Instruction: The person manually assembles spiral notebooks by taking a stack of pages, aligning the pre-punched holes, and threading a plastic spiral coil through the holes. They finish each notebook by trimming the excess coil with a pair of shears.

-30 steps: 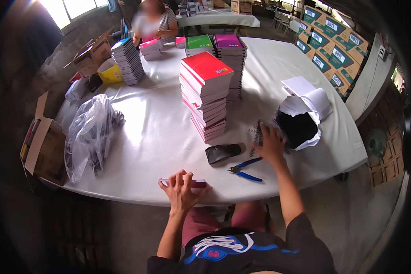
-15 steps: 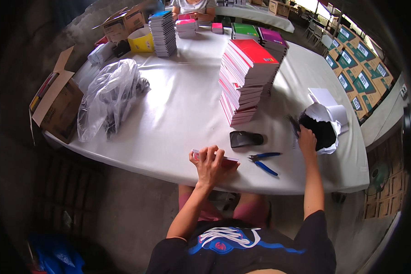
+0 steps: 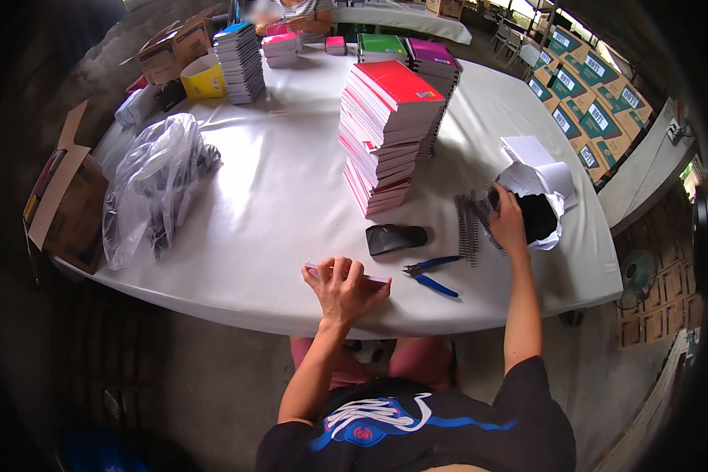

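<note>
Right hand [image 3: 509, 223] was moved just right of the outward-pointing coils [image 3: 467, 230], grip unclear, and a booklet [image 3: 376, 278] held by left hand [image 3: 341, 291].

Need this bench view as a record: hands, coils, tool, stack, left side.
left_hand: left hand gripping a small red-and-white paper block
right_hand: right hand at the left edge of a crumpled white paper wrap holding black contents; grip unclear
coils: dark spiral wire coils on the white-covered table
tool: blue-handled cutters, handles spread
stack: tall red-topped notebook stack
left_side: clear plastic bag beside an open brown cardboard box
</note>
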Tool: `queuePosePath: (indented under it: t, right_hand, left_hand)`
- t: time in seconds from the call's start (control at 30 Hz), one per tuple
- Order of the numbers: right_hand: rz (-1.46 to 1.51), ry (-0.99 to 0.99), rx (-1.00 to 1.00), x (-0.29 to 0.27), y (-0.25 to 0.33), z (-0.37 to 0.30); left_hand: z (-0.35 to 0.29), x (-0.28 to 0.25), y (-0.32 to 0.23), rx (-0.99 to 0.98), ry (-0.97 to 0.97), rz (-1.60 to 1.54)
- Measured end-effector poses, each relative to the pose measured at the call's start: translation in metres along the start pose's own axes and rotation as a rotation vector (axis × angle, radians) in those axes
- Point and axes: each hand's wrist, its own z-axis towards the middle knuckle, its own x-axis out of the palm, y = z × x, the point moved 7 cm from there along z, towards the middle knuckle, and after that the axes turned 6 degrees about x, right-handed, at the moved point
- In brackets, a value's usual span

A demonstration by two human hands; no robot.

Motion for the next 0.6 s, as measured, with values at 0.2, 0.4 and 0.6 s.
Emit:
queuePosePath:
  t: [0.2,0.4,0.6]
  right_hand:
    - [0.387,0.220,-0.317,-0.019,0.114,-0.057]
    - [0.564,0.578,-0.117,0.052,0.138,-0.118]
    - [0.555,0.375,-0.207,0.051,0.145,-0.120]
  left_hand:
    - [0.000,-0.008,-0.007,0.014,-0.046,-0.003]
    - [-0.001,-0.004,0.000,0.005,0.020,-0.002]
    - [0.003,-0.003,-0.002,0.001,0.000,0.008]
